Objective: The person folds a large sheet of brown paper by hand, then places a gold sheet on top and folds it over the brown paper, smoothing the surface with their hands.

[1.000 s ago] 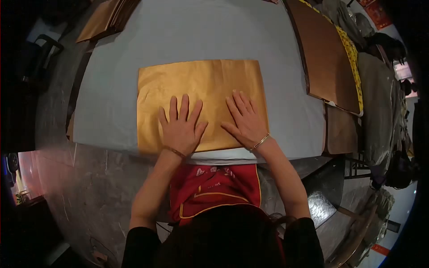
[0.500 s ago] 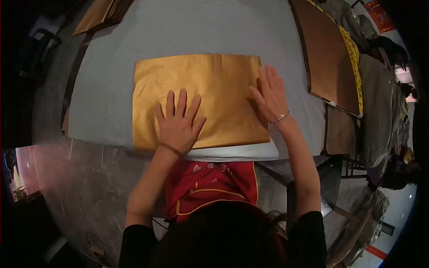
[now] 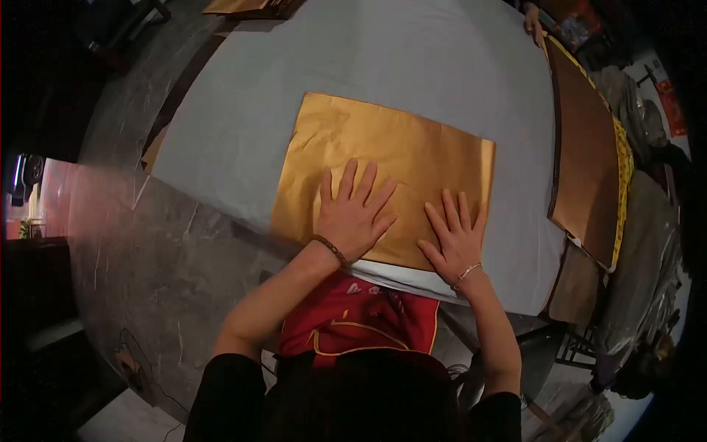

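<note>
A gold sheet [image 3: 420,155] lies on the grey-covered table [image 3: 427,55] near its front edge, with some creases at its left side. My left hand [image 3: 351,217] rests flat on the sheet's lower left part, fingers spread, a dark beaded bracelet on the wrist. On the lower right part lies my right hand [image 3: 455,239], palm down with its fingers apart and a thin bangle at the wrist. Neither hand holds anything.
Brown boards with a yellow edge [image 3: 589,158] stand at the table's right. More gold-brown sheets [image 3: 254,7] lie at the upper left. Another person's hand [image 3: 533,22] touches the far right edge. A red apron [image 3: 353,317] shows below the table's front edge.
The view has turned, so the table and sheet appear tilted. My right hand has moved down from the sheet's right edge onto its lower right part. Another person's hand has come into view.
</note>
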Available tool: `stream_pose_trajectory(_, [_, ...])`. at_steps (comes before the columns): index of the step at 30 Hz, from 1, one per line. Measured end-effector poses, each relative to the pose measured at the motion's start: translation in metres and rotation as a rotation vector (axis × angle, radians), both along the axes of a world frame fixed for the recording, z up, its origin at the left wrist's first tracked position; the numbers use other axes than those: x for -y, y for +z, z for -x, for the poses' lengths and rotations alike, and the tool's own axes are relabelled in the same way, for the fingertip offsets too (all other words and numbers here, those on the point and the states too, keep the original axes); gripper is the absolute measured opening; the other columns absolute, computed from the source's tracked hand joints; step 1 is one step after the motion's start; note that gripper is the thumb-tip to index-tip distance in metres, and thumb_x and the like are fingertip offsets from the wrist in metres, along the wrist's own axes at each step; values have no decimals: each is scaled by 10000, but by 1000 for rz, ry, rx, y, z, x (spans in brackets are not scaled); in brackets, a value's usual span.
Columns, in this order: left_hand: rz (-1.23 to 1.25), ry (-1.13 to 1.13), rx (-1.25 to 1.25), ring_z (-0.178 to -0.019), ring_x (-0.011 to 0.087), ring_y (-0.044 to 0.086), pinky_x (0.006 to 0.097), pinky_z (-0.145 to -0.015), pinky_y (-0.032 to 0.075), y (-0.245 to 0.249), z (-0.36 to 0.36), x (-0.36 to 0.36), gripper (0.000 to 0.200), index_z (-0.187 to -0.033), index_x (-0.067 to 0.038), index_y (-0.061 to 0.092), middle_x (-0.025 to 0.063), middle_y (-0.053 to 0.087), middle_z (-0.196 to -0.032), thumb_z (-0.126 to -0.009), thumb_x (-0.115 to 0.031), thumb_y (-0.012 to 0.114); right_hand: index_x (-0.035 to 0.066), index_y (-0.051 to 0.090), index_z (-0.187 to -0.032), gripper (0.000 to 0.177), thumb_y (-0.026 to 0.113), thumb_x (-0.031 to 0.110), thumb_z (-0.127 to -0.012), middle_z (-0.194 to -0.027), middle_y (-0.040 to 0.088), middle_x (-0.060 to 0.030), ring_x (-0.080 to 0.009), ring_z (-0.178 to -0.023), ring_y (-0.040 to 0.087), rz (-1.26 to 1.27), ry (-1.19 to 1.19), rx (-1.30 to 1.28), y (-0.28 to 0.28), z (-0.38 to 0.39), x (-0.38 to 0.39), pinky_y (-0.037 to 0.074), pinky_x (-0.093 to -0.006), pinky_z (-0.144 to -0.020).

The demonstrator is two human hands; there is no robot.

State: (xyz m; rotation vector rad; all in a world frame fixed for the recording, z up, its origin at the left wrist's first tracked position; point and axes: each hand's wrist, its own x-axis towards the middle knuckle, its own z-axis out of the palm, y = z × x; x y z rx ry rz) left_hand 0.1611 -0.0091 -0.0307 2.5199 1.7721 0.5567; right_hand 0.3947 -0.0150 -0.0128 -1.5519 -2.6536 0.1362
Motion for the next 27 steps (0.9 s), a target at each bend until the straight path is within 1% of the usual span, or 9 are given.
stream_pose_trajectory(5, [-15, 14, 45, -1324, 344, 292, 596, -1031, 189, 1, 1, 1, 542, -1325, -232, 480, 111, 384, -1409, -842, -463, 560, 236, 457, -1358, 768, 597, 633, -716, -1507, 258, -76, -380, -1396, 130, -37, -14, 9, -2, 2, 0, 49, -695, -1016])
stream_pose_trajectory(10, [22, 49, 54, -1336, 341, 279, 599, -1035, 190, -1, 0, 2, 553, -1330, -234, 475, 106, 374, -1425, -843, -485, 553, 229, 449, -1368, 820, 597, 669, -693, -1520, 238, -63, -369, -1401, 122, -13, -4, 8, -5, 2, 1, 23, -695, -1016])
stream_pose_trajectory(12, [1, 13, 80, -1333, 331, 291, 575, -1046, 197, -1, 3, 2, 549, -1336, -236, 469, 107, 373, -1429, -856, -491, 539, 220, 450, -1367, 836, 597, 681, -685, -1516, 249, -65, -365, -1404, 118, -47, 0, 8, -9, 0, 0, 18, -695, -1016])
stream_pose_trajectory(13, [-10, -3, 73, -1335, 311, 298, 530, -1063, 204, -1, 8, 4, 553, -1345, -219, 462, 113, 380, -1425, -867, -492, 525, 220, 450, -1367, 836, 597, 681, -685, -1516, 249, -65, -365, -1404, 118, -47, 12, 4, -8, 1, 1, 18, -695, -1016])
stream_pose_trajectory(14, [-10, 7, 70, -1335, 311, 298, 530, -1063, 204, -1, 17, 4, 553, -1345, -219, 462, 113, 380, -1425, -867, -492, 525, 220, 445, -1371, 848, 595, 690, -681, -1517, 245, -65, -364, -1405, 110, -18, -8, 14, -5, 1, 1, 14, -695, -1018])
stream_pose_trajectory(17, [23, 228, -2, -1339, 293, 299, 487, -1079, 207, 0, 57, 14, 567, -1358, -165, 448, 112, 384, -1424, -884, -470, 507, 222, 438, -1375, 870, 597, 704, -668, -1520, 236, -64, -363, -1407, 100, 5, -27, 37, -6, 3, 1, 8, -695, -1020])
stream_pose_trajectory(21, [-54, 305, -31, -1314, 297, 328, 489, -1084, 203, -5, 85, 25, 584, -1348, -123, 447, 129, 402, -1405, -875, -457, 515, 232, 432, -1379, 899, 604, 722, -645, -1525, 221, -62, -364, -1407, 101, 25, -38, 42, -3, 4, 2, 5, -696, -1022])
stream_pose_trajectory(24, [-68, 298, -41, -1310, 306, 327, 528, -1072, 193, -2, 85, 24, 610, -1350, -109, 437, 129, 387, -1412, -869, -477, 513, 236, 437, -1374, 903, 606, 729, -636, -1523, 224, -63, -375, -1404, 102, 18, -38, 23, -4, 4, 1, 6, -699, -1020])
stream_pose_trajectory(27, [130, 326, -155, -1331, 328, 287, 617, -1032, 154, 23, 71, 12, 679, -1359, -53, 391, 149, 343, -1433, -865, -509, 494, 238, 436, -1373, 899, 611, 724, -637, -1524, 220, -64, -386, -1399, 104, 12, -25, 7, -1, 3, 2, 13, -706, -1015])
